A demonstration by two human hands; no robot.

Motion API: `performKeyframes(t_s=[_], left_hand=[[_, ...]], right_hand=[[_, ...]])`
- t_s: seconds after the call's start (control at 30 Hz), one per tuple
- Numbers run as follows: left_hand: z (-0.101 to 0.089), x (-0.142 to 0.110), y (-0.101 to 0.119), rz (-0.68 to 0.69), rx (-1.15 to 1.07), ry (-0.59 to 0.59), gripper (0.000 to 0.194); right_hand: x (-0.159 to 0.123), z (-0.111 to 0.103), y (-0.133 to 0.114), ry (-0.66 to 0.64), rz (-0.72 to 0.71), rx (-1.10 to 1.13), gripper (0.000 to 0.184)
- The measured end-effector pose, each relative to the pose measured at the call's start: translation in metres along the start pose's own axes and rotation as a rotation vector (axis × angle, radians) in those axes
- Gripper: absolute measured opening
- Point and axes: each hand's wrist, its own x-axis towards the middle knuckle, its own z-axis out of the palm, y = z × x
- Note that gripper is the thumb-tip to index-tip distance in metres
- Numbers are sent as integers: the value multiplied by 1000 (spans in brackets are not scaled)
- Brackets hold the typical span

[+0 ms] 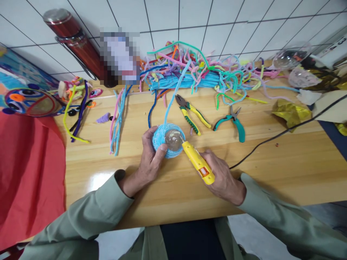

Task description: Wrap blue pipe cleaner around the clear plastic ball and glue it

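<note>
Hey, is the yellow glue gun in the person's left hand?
No, the right hand holds the yellow glue gun, while the left hand grips the round blue-wrapped piece.

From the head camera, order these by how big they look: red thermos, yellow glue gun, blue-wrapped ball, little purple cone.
1. Red thermos
2. Blue-wrapped ball and yellow glue gun, unranked: the gun looks longer, the ball wider
3. Purple cone

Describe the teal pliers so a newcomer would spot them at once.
On the wooden table, find the right hand holding a yellow glue gun. Beyond that hand lie the teal pliers, their handles spread. The larger pliers to their left have yellow and green handles; these have teal ones.
</note>
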Motion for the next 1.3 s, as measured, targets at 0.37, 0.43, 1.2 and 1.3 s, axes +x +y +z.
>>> performKeyframes(t_s=[0.37,0.43,1.2,1.3], left_hand=[[0,1,0,2,0,13,57],[0,1,0,2,-4,12,57],[1,1,-1,1,15,4,59],[1,2,-1,-4,21,5,59]], right_hand=[[0,1,2,6,1,-11,13],[0,0,2,-9,-2,5,16],[-1,1,2,-24,15,47,19],[-2,1,3,-31,47,57,21]])
